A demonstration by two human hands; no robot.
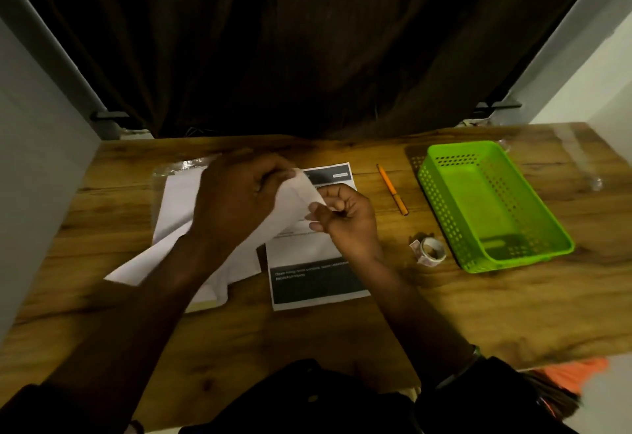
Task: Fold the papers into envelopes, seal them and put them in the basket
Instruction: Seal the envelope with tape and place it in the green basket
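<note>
Both hands held a white paper [295, 194] lifted just above the worktop [307, 338]. The left hand [236, 194] curled its grip over the sheet's far edge. The right hand [345, 218] pinched the right-hand corner between thumb and bent fingers. The sheet's long axis ran slantwise, from the near left under the left forearm up toward the far right, so the next fold looked likely to fall across that line, between the two grips. It hung over a printed sheet [314, 279]. The green basket [444, 201] stood well off to the right, nearer the right hand.
</note>
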